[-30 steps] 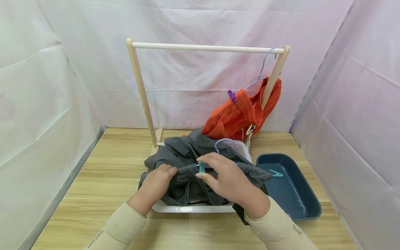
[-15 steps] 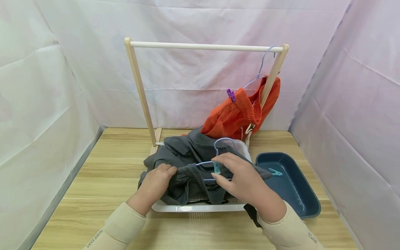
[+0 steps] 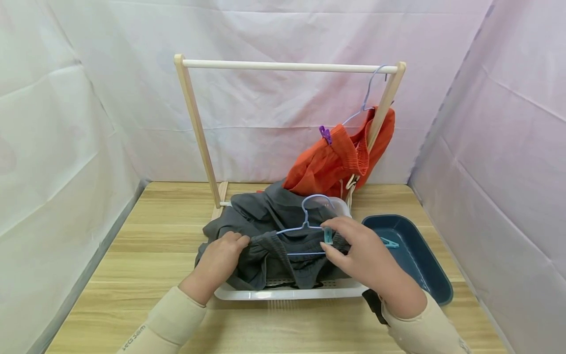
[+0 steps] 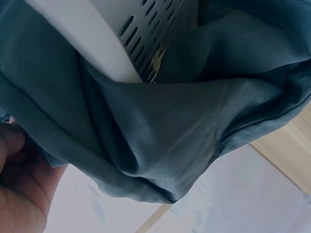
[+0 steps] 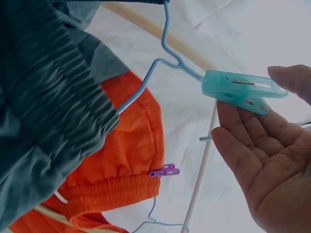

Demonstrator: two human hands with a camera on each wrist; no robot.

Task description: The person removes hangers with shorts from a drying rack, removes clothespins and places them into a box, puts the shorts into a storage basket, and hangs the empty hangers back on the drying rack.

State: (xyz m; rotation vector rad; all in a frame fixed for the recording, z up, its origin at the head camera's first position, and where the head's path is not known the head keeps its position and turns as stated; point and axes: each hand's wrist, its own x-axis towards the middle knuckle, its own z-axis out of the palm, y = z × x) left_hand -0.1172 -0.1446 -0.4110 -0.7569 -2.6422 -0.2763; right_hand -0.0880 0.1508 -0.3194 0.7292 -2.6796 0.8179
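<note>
Dark grey trousers or shorts [image 3: 258,215] with a gathered elastic waistband [image 5: 80,80] lie heaped over a white basket [image 3: 283,295]. My left hand [image 3: 223,260] grips the waistband at its left end; part of that hand is hidden behind the cloth in the left wrist view. A light blue wire hanger [image 3: 305,216] sits in the waist, its hook standing up. My right hand [image 3: 367,255] pinches a teal clothespin [image 5: 243,90] between thumb and fingers, close to the right arm of the hanger, near the waistband's right end.
Behind the basket stands a wooden rack [image 3: 283,66]. An orange garment [image 3: 316,167] hangs at its right end on a blue hanger [image 3: 367,98], with a purple clothespin [image 3: 325,134]. At the right is a dark blue tray [image 3: 420,260] holding another teal clothespin [image 3: 389,243].
My right hand has moved right along the hanger with the clothespin, uncovering the hanger's middle and the left part of the waistband. My left hand has stayed at the waistband.
</note>
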